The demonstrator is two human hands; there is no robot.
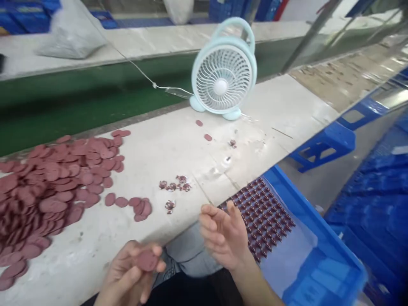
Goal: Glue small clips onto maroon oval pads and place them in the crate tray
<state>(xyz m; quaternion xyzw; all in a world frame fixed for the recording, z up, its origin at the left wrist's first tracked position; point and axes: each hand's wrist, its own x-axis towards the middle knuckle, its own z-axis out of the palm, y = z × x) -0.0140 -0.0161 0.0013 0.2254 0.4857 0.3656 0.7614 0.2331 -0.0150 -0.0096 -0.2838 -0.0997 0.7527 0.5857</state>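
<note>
A long white table runs from lower left to upper right, its surface scuffed and matte. Just off the near edge, the left hand pinches one flat oval disc of dull red, leathery-looking material, its grip closed on it between thumb and fingertips. The right hand hovers beside it, past the table's near edge, fingers loosely curled and the grip open, holding nothing. Along the table's left end a broad heap of discs spreads almost from the far edge to the near edge. A few tiny dark, glinting metal parts lie scattered mid-table, with bare surface around them. Toward the far edge stands a pale blue round fan with a wire grille and a loop handle. Below the table's near edge on the right sits a blue plastic crate, holding neat rows of small dark pieces.
</note>
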